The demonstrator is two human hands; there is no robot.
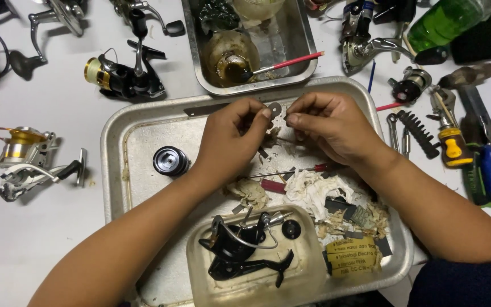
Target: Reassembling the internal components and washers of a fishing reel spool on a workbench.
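Pinching a thin metal washer (275,108), the left hand (231,139) and right hand (328,125) hovered near the dented tray's (115,142) far rim.

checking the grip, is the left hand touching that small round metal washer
Touching. The head view shows the left hand pinching the washer at its fingertips, no gap between them, above the metal tray.

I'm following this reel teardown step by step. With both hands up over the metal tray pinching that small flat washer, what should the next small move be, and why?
Probably lower the washer onto a bare patch of the metal tray. The left hand and right hand pinch it together in mid-air, and the tray's right side is crowded with rags and scraps where a small part could get lost.
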